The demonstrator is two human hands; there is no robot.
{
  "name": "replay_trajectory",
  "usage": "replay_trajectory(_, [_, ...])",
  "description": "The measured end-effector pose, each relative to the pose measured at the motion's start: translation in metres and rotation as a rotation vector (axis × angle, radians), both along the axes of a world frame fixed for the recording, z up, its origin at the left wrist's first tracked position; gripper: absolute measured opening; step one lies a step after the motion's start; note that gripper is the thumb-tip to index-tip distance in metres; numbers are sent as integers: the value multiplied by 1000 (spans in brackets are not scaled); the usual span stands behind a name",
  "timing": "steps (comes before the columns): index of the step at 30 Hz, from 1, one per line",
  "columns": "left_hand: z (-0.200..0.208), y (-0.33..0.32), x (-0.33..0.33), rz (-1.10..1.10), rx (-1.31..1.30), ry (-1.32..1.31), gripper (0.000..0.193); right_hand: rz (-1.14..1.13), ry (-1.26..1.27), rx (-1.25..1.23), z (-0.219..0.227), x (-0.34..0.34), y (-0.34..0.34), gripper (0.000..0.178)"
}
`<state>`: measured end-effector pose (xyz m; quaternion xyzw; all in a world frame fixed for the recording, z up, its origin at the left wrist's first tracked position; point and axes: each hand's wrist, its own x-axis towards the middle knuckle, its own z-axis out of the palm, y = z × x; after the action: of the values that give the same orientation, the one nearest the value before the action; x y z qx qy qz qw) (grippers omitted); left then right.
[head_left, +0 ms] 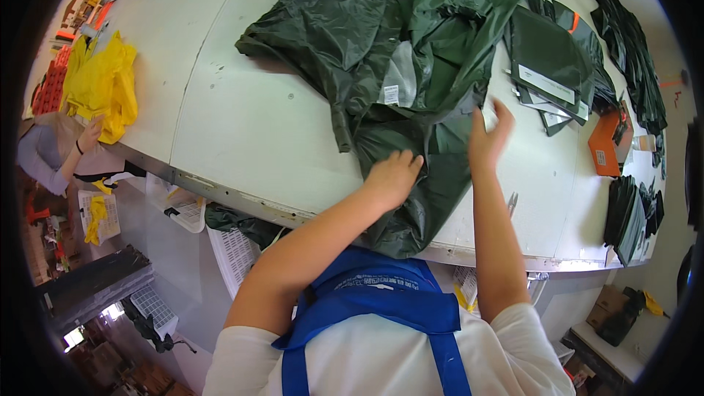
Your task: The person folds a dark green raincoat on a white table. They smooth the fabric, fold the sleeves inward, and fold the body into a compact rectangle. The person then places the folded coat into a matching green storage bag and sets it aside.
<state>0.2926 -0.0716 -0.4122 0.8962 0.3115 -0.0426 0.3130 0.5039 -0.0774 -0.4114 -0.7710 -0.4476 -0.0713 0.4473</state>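
Observation:
A dark green, shiny rain jacket [330,22] lies spread and crumpled on the white table, its lower part hanging over the near edge against my apron. A pale lining patch with a small white label [391,94] shows near its middle. My left hand [393,178] is on the near part of the jacket, fingers bent together on the fabric; the fingertips are partly hidden. At the jacket's right edge is my right hand [490,139], slightly blurred, with its fingers apart and one fingertip close to or touching the cloth.
Flat dark green packages [546,55] with white labels lie to the right, beside an orange box [610,143]. Folded dark pieces [625,216] sit at the table's right end. At far left, another person's hand [89,134] holds yellow cloth [110,88]. White baskets [233,257] stand below the table edge.

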Motion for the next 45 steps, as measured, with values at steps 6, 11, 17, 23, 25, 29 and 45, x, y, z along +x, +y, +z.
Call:
replay_trajectory(6, [-5,17,-5,-78,133,82,62,-142,1322,9,-20,-23,-102,61])
replay_trajectory(11, [-17,19,-5,-122,127,109,82,545,736,-294,-3,-35,-74,58])
replay_trajectory(17, [-61,59,-50,427,-434,-770,61,916,-233,-720,4,-69,-65,59])
replay_trajectory(23, [-6,56,-41,633,118,-593,42,1034,-369,-733,-2,-57,-68,50])
replay_trajectory(25, [-4,46,-39,126,364,-707,37,1070,-381,-728,-2,-55,-67,47])
replay_trajectory(29, [-44,28,-52,18,357,-181,51,1159,-134,-755,-7,-39,-63,50])
replay_trajectory(45, [-26,54,-91,750,-802,-791,43,469,218,-716,-32,-60,-34,36])
